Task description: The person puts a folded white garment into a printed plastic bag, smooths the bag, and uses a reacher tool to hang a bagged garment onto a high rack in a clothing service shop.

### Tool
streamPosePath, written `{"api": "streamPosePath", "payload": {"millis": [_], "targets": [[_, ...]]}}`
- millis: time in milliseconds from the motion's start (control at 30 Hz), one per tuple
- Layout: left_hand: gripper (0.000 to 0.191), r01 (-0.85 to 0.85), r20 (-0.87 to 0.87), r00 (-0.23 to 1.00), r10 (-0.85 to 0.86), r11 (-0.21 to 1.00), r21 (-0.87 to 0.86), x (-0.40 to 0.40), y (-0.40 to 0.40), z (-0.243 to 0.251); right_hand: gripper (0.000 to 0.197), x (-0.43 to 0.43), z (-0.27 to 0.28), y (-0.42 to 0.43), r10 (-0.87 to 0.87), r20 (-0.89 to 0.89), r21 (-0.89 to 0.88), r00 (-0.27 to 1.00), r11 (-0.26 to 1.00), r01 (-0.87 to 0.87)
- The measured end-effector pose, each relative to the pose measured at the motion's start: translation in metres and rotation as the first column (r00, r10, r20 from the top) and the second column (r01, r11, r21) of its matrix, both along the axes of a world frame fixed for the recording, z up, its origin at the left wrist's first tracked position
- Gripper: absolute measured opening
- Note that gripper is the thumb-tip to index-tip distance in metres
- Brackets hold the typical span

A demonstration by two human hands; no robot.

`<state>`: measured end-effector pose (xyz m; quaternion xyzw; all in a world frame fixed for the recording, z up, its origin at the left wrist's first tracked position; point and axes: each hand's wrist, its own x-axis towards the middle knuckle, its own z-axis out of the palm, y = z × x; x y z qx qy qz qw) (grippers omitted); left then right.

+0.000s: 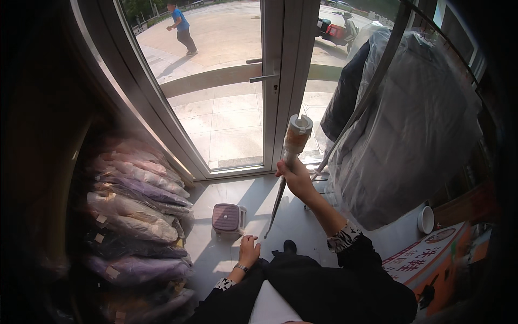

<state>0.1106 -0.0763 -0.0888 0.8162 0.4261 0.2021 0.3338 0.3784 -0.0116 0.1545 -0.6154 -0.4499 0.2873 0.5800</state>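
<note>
My right hand point(297, 180) is closed around a long pole point(295, 139) in front of the door frame. The pole's near end is a thick, pale, slotted head with a brownish band; its thin dark shaft runs down towards the floor. My left hand point(249, 250) hangs low at the middle, fingers loosely bent, with nothing seen in it and a bracelet or watch at the wrist. A small stool point(227, 218) with a purplish ribbed top stands on the tiled floor just beyond my left hand. A dark shoe point(289, 246) shows below the pole.
Garments in clear plastic point(137, 218) line the left side. Large bagged coats point(396, 133) hang at the right, above a white bowl point(425, 220) and an orange and white printed box point(429, 259). A glazed door point(210, 113) stands ahead; outside are a person point(182, 28) and a scooter point(338, 30).
</note>
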Motion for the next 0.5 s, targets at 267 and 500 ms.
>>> {"api": "streamPosePath", "payload": {"millis": [267,500], "targets": [[0.017,-0.248,-0.086,0.967,0.239,0.963,-0.103,-0.020,-0.027,0.011,0.021,0.146,-0.093,0.066,-0.224,-0.083,-0.049,0.971,0.974,0.220],[0.016,-0.598,-0.214,0.800,0.560,0.773,-0.214,-0.049,-0.080,0.017,0.022,0.215,-0.093,0.172,-0.172,0.012,-0.043,0.985,0.984,0.172]]}}
